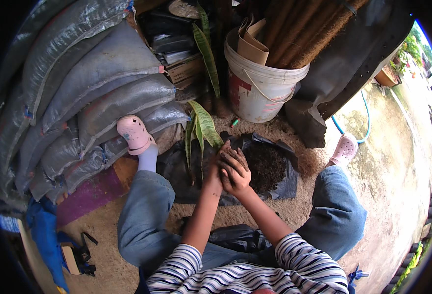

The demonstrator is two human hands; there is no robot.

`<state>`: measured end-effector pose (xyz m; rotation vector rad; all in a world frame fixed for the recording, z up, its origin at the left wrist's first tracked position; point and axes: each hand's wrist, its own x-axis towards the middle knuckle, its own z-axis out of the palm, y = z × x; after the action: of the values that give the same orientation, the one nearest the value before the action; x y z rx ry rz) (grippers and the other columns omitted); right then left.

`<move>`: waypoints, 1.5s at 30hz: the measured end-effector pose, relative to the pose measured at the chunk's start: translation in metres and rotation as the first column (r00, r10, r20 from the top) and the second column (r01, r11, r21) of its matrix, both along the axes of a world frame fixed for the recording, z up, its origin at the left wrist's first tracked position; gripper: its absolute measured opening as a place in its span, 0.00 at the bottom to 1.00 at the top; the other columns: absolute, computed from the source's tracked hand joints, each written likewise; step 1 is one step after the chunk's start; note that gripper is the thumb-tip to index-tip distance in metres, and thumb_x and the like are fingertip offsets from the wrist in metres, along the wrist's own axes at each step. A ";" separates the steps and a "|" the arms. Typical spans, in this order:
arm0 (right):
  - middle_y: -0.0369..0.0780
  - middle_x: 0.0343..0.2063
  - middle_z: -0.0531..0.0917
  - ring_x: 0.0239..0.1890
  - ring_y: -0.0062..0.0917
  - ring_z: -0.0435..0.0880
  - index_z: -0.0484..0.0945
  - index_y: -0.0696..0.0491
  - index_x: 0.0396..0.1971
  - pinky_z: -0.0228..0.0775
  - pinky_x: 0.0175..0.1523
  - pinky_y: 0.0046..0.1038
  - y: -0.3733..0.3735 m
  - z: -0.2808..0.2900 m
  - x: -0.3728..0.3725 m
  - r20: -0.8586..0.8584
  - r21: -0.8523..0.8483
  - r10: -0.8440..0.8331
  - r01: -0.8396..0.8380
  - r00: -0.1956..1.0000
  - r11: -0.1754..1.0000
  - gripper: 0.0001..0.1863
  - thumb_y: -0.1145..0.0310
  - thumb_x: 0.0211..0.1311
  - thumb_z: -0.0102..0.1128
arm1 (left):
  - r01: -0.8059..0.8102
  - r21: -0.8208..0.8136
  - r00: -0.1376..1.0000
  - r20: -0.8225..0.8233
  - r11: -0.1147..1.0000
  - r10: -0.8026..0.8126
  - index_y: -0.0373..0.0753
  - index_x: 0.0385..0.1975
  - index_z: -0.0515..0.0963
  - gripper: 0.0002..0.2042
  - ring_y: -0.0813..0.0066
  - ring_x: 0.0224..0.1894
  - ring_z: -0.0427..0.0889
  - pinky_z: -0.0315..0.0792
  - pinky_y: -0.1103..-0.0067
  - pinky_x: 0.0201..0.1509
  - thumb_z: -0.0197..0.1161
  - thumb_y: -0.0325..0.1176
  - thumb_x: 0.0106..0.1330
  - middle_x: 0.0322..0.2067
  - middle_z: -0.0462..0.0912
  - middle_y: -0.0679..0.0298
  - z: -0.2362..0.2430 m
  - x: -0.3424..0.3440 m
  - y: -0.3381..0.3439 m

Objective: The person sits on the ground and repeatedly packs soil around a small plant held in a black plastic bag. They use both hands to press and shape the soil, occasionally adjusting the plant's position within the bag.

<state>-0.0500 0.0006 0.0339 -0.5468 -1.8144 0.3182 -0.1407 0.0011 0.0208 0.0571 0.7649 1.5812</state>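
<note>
My two hands meet in front of me over a black plastic sheet heaped with dark soil. My right hand, dirty with soil, lies over my left hand, which is mostly hidden under it. Right beside them stands a plant with long mottled green leaves. Whether either hand grips the plant's base or soil is hidden. A second black bag lies between my knees.
Grey filled sacks are stacked at the left. A white bucket holding cardboard and brown poles stands behind the soil. A blue hose runs on the concrete at right. My pink clogs rest on the sacks and ground.
</note>
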 end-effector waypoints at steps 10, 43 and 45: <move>0.46 0.63 0.58 0.68 0.32 0.49 0.61 0.63 0.58 0.34 0.69 0.32 0.003 0.041 -0.013 -0.765 -0.613 -0.181 -0.610 0.618 0.503 0.25 0.61 0.67 0.39 | -0.096 0.418 0.959 0.283 0.903 -0.029 0.35 0.47 0.71 0.18 0.64 0.60 0.62 0.51 0.68 0.67 0.43 0.43 0.69 0.53 0.71 0.56 0.046 0.015 0.014; 0.52 0.61 0.60 0.66 0.44 0.51 0.70 0.61 0.51 0.46 0.65 0.43 -0.007 0.028 0.002 -0.355 -0.453 -0.143 -0.037 0.924 0.891 0.20 0.64 0.67 0.41 | 0.107 0.131 0.981 -0.175 0.986 -0.083 0.33 0.38 0.73 0.16 0.73 0.33 0.77 0.72 0.78 0.39 0.52 0.42 0.65 0.31 0.77 0.62 0.050 0.015 -0.013; 0.49 0.61 0.61 0.60 0.37 0.63 0.59 0.61 0.59 0.56 0.62 0.36 -0.005 0.029 0.000 -0.621 -0.555 -0.071 -0.374 0.781 0.743 0.26 0.63 0.66 0.43 | 0.202 0.355 0.967 0.077 0.913 -0.245 0.32 0.40 0.73 0.18 0.69 0.38 0.78 0.72 0.77 0.44 0.51 0.44 0.66 0.34 0.79 0.58 0.064 -0.001 -0.009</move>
<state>-0.0497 -0.0049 0.0627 -0.6655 -1.0613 1.1607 -0.1419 -0.0081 0.0844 0.2938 0.3641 1.4672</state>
